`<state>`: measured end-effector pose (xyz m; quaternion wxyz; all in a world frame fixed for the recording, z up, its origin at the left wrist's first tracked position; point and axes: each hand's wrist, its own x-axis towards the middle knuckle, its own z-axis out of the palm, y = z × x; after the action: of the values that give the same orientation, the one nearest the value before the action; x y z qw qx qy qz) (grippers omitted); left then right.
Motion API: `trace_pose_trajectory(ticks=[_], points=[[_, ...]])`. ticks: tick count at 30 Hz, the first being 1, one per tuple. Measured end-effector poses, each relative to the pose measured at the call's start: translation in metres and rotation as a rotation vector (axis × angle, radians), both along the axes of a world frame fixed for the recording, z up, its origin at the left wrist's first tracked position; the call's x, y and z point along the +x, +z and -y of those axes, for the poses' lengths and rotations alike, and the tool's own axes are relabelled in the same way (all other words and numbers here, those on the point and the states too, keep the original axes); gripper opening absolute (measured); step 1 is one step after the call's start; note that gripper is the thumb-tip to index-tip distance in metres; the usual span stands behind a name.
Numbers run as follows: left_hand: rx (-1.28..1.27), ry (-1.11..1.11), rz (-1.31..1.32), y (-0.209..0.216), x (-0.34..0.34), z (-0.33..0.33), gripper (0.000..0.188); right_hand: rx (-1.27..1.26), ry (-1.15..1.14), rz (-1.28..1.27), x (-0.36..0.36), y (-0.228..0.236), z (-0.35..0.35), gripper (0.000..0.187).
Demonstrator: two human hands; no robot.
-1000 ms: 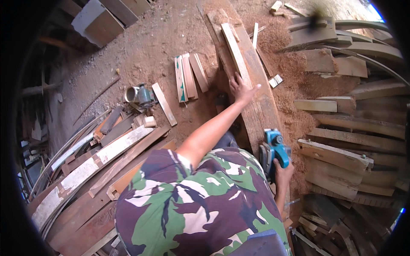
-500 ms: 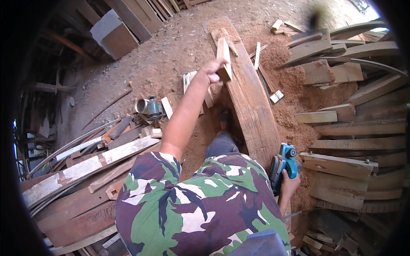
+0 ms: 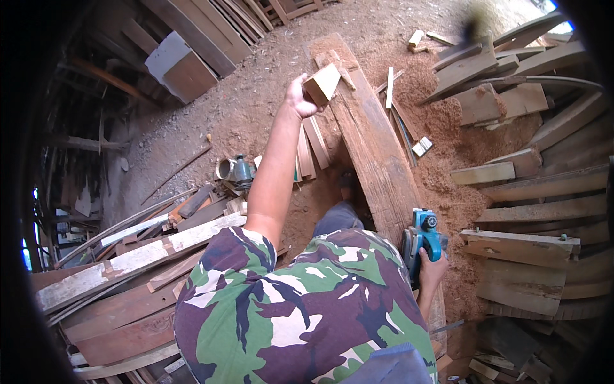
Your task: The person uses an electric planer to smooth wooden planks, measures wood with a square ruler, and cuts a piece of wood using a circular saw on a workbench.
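Offcut block (image 3: 322, 83) clamped in left hand (image 3: 295, 97), lifted above long plank (image 3: 374, 147) | blue power planer (image 3: 422, 240) gripped by right hand (image 3: 432, 272), parked on plank's near end | sawdust (image 3: 448, 147) piled alongside

Daylit, sharp centre, dark warped rim

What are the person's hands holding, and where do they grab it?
The left hand grips a wood block by its near end. The right hand holds a blue planer by its handle.
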<state>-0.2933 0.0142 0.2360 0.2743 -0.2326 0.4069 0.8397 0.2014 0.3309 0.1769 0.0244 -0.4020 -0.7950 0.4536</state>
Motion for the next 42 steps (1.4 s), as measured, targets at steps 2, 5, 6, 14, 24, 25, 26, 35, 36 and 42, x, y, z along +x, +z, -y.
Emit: trace_pose_trajectory(ticks=[2, 5, 6, 14, 24, 25, 26, 35, 36, 42], points=[[0.008, -0.045, -0.034, -0.003, -0.001, 0.006, 0.063, -0.011, -0.007, -0.007, 0.001, -0.002, 0.002, 0.034], [0.014, -0.109, -0.067, -0.016, 0.001, 0.004, 0.053, -0.012, -0.026, -0.032, 0.000, 0.002, 0.004, 0.031], [-0.039, -0.097, -0.064, -0.024, 0.010, -0.015, 0.049, -0.003, -0.040, -0.038, 0.001, 0.003, 0.004, 0.030], [-0.587, -0.032, -0.361, -0.237, 0.114, -0.124, 0.109, 0.041, -0.008, -0.002, -0.009, 0.007, 0.009, 0.032], [-0.864, -0.703, -1.346, -0.076, 0.230, -0.157, 0.046, 0.076, 0.188, 0.077, -0.046, 0.074, 0.027, 0.033], [-0.896, -0.720, -1.605, -0.067, 0.249, -0.154, 0.045, 0.087, 0.223, 0.081, -0.057, 0.084, 0.032, 0.033], [-0.937, -0.720, -1.604, -0.066, 0.257, -0.151, 0.045, 0.098, 0.261, 0.080, -0.067, 0.092, 0.038, 0.033], [-0.495, -1.077, -2.147, -0.060, 0.227, -0.081, 0.041, 0.278, 1.176, 0.195, -0.142, 0.098, -0.009, 0.022], [-0.359, -1.141, -2.215, -0.063, 0.215, -0.083, 0.041, 0.334, 1.228, 0.226, -0.151, 0.097, -0.011, 0.024], [-0.922, -0.405, -1.234, -0.112, 0.142, -0.050, 0.060, 0.112, 0.675, 0.029, -0.164, 0.052, 0.037, 0.054]])
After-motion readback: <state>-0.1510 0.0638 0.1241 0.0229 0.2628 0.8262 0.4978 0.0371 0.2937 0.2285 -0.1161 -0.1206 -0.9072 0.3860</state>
